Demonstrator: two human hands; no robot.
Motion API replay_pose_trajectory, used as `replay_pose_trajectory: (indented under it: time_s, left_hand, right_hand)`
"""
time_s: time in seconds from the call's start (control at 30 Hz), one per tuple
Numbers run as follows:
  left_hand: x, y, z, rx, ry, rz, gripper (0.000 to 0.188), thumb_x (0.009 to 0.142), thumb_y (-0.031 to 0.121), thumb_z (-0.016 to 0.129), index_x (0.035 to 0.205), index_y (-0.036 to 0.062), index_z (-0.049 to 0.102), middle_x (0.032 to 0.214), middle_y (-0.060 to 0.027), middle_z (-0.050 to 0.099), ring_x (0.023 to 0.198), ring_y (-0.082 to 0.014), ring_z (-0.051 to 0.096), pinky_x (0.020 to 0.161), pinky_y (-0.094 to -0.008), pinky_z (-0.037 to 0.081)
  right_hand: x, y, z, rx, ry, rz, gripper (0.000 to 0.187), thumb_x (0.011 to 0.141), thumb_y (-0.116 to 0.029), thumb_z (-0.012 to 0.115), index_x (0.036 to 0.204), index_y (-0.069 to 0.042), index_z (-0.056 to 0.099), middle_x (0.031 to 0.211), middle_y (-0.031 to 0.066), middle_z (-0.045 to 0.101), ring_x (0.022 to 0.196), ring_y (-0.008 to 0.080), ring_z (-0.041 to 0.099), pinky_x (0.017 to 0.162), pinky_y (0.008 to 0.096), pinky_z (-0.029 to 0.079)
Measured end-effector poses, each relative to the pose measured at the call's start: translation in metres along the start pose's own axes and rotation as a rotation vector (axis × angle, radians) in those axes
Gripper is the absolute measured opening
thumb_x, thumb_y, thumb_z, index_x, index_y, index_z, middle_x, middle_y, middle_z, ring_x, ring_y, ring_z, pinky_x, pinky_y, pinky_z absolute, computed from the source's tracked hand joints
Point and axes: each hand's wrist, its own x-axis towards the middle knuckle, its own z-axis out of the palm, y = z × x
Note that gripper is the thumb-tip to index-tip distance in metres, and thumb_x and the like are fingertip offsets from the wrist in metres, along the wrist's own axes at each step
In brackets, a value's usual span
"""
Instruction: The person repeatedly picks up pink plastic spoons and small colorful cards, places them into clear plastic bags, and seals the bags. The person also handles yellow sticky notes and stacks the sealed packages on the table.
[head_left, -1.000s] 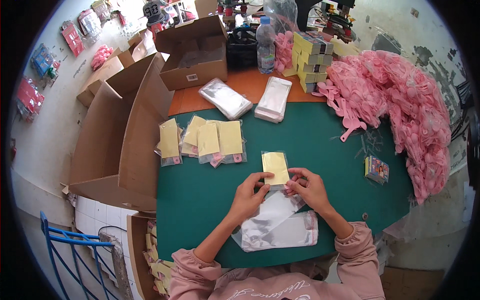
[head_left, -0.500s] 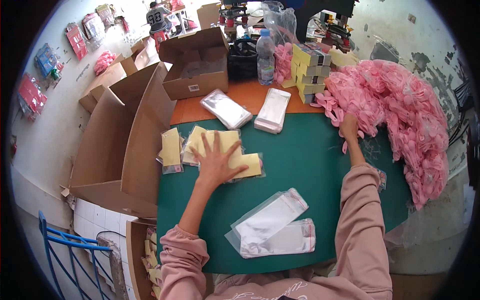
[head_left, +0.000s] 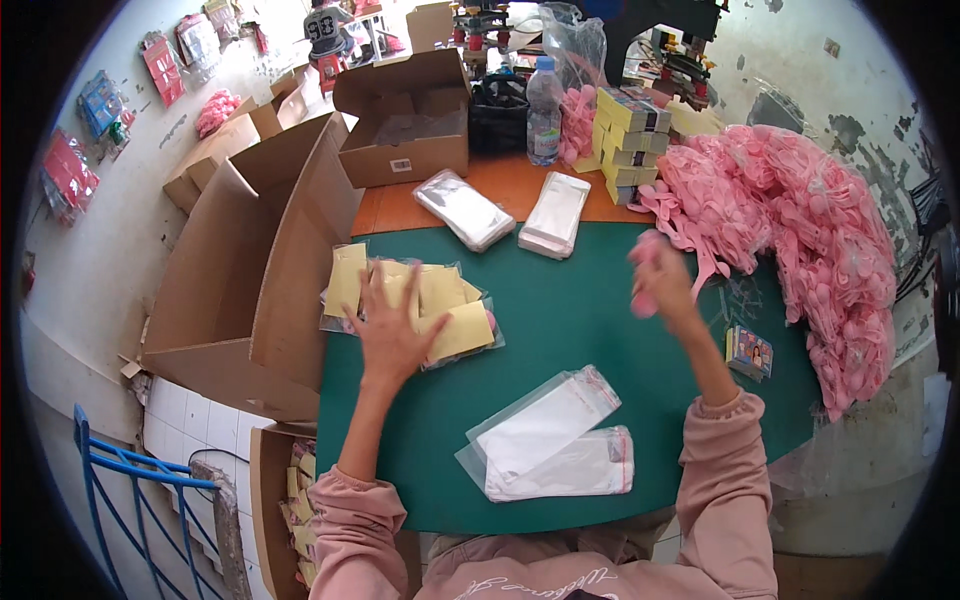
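Note:
My left hand [head_left: 393, 335] lies with fingers spread over a cluster of clear packets with yellow cards [head_left: 462, 330], on the left of the green table. Pink bits show at the edges of some packets. Above the table at the right, my right hand [head_left: 668, 280] is closed round a pink spoon-shaped piece [head_left: 645, 303], whose ends stick out past the fingers; its exact shape is blurred. Behind that hand spreads a big heap of pink spoon-shaped pieces [head_left: 800, 200]. Clear plastic bags [head_left: 560, 465] lie in two overlapping stacks in front of me.
Two more stacks of clear bags, one [head_left: 465, 210] beside another [head_left: 555, 215], lie at the back. Stacked yellow-edged cards [head_left: 630, 140] and a water bottle [head_left: 543, 110] stand behind. A small card stack [head_left: 750, 353] sits at right. A large open carton [head_left: 250, 270] borders the left.
My right hand has come away from the pink heap toward the middle, holding a pink piece. My left hand has shifted slightly left over the packets. The small card stack is now uncovered.

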Motion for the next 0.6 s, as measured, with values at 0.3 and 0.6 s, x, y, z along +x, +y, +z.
replay_pose_trajectory:
  time_s: [0.3, 0.6]
  left_hand:
    - [0.02, -0.102, 0.039, -0.349, -0.041, -0.425, 0.054, 0.085, 0.039, 0.052, 0.125, 0.0043, 0.041, 0.12, -0.0226, 0.045, 0.11, -0.0371, 0.045, 0.092, -0.036, 0.037]
    - [0.013, -0.091, 0.02, -0.934, -0.287, -0.458, 0.057, 0.083, 0.041, 0.053, 0.12, -0.0014, 0.044, 0.114, -0.019, 0.045, 0.104, -0.028, 0.048, 0.089, -0.0353, 0.039]
  right_hand:
    - [-0.032, -0.02, 0.147, -0.518, -0.574, -0.139, 0.096, 0.062, -0.047, 0.074, 0.132, -0.002, 0.027, 0.119, 0.0211, 0.039, 0.098, 0.0347, 0.051, 0.084, 0.0403, 0.043]
    - [-0.005, -0.002, 0.185, -0.33, -0.569, -0.312, 0.103, 0.057, -0.037, 0.078, 0.136, -0.009, 0.018, 0.118, 0.0191, 0.039, 0.094, 0.0414, 0.053, 0.08, 0.0438, 0.045]
